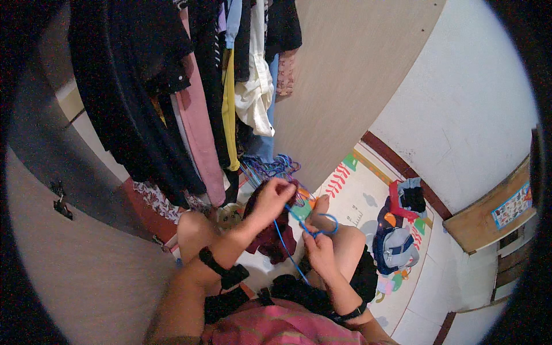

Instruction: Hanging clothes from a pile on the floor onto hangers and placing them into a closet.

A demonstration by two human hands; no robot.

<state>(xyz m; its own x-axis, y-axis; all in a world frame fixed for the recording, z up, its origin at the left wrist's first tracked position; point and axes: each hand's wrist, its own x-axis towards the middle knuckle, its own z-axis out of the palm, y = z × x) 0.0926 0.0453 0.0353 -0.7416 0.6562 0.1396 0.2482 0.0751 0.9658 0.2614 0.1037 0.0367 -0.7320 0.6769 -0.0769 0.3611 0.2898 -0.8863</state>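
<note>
In front of me, my left hand (276, 195) has its thumb and fingers pinched together at a bundle of multicoloured cords (282, 166). Which strands lie between those fingertips is too small to tell. Lower and to the right, my right hand (320, 254) grips a blue cord (282, 237), which curls into a loop above the fingers. One stretch of this cord runs from below my left hand to my right hand; another slants down towards my lap. Dark maroon cloth (276, 241) lies between my bent legs, partly hidden by my left forearm.
Clothes (194, 108) hang close ahead and to the left, beside a wood-grain panel (327, 82). A patterned mat (358, 189) covers the floor. At right stand a grey and blue backpack (396, 248) and a red container (399, 200) with cloth inside.
</note>
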